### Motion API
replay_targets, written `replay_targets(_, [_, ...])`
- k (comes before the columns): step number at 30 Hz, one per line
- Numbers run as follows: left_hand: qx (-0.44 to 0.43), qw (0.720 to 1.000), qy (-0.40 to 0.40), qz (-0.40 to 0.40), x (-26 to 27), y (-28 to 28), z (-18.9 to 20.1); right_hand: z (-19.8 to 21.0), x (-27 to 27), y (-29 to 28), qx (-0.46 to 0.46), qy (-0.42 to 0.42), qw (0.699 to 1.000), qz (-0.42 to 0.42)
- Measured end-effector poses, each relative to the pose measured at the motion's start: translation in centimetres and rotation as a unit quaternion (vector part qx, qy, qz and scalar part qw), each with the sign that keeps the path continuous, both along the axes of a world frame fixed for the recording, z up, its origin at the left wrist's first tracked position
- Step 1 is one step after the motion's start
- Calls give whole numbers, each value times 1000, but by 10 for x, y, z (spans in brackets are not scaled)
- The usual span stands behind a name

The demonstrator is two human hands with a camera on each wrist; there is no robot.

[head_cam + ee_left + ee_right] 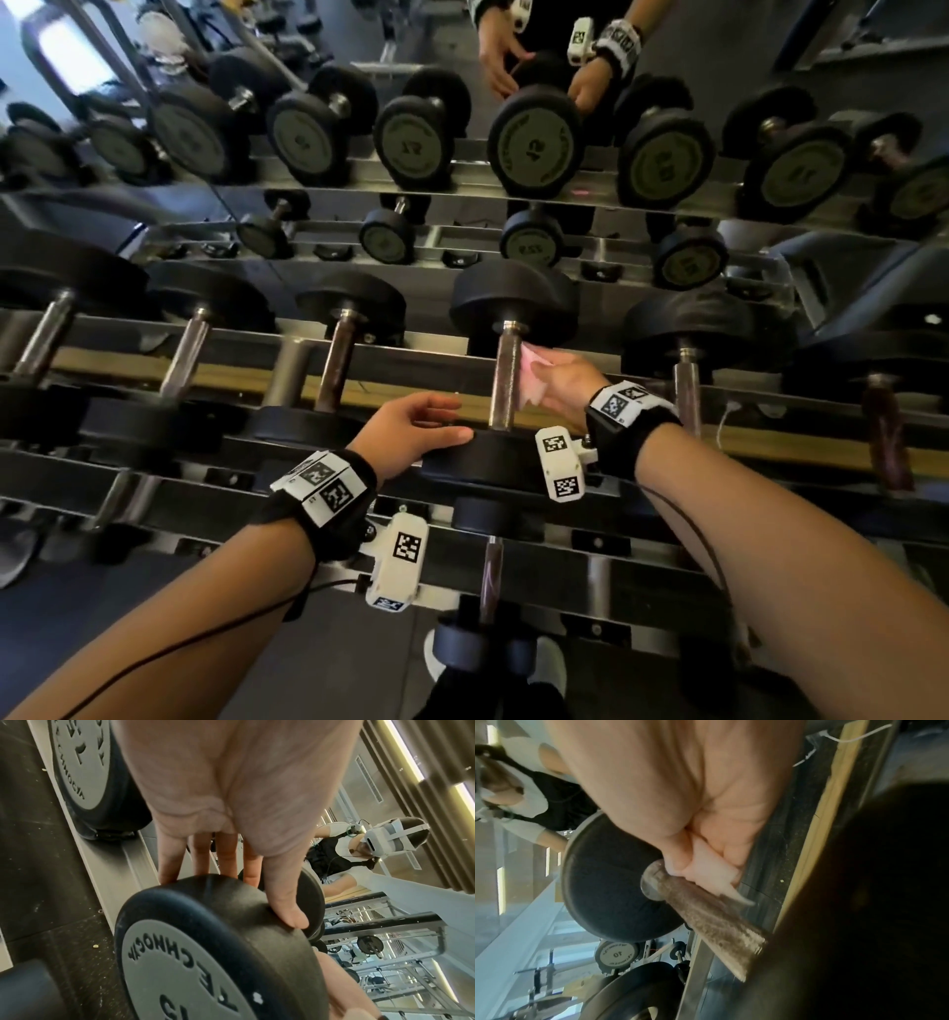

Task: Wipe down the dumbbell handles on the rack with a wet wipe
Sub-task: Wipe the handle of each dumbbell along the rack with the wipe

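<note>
On the rack's top tier a dumbbell lies with its worn metal handle (505,380) pointing away from me, between a far black head (513,303) and a near black head (482,455). My right hand (545,376) pinches a pale pink wet wipe (529,377) against the handle's right side, near the far head. The right wrist view shows the wipe (713,874) between thumb and fingers of my right hand (680,866), touching the handle (713,923). My left hand (452,422) rests on the near head with straight fingers. In the left wrist view its fingers (169,870) and thumb lie over that head (218,923).
More dumbbells (339,354) (688,370) lie close on both sides on the same tier. A lower tier with a smaller dumbbell (493,565) juts out under my arms. A mirror (534,139) behind the rack reflects the weights and my hands. A wooden strip (411,390) runs under the handles.
</note>
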State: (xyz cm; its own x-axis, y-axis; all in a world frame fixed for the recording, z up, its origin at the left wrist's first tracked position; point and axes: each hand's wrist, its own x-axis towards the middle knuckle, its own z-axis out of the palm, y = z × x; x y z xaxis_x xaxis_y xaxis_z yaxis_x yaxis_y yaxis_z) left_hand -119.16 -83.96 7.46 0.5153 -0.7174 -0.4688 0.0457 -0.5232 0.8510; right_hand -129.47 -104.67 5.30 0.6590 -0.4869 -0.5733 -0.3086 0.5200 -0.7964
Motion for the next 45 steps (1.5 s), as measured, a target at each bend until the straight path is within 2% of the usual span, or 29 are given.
replay_targets(7, [-2,1000,3,14,-2,4,-4,3,-20,-1,11,0,995,104])
replay_targets(12, [-2,1000,4,27,-7,4,-1,12,-39,-10,46,37,975,216])
replay_targets(14, [1,1000,4,29,-9,5,1,19,-39,-21,72,31,976,203])
replay_targets(17, [-1,999,6,40,-13,7,3,25,-28,-37,65,2,993,98])
replay_targets(19, [2,999,7,46,-14,6,3,21,-19,-40,46,-15,996,73])
replay_targets(24, [-1,997,15,74,-14,6,2,25,-14,-9,-28,16,990,139])
replay_targets(27, [-6,997,13,81,-16,7,1,19,-23,3,21,11,982,185])
replay_targets(30, [-13,996,10,87,-18,7,1,15,-34,7,6,34,977,211])
replay_targets(32, [-18,995,15,93,-19,7,1,19,-37,4,-8,26,965,261])
replay_targets(35, [-20,995,17,96,-21,7,1,28,-38,-8,17,31,975,220])
replay_targets(38, [-18,995,11,100,-23,8,0,27,-33,-27,20,9,998,64])
replay_targets(39, [-17,995,10,102,-23,8,0,27,-31,-30,30,-14,999,40])
replay_targets(42, [-15,995,8,95,-24,9,2,27,-21,-23,85,-66,993,53])
replay_targets(45, [-13,996,0,83,-25,9,6,17,-9,-14,-45,-14,994,95])
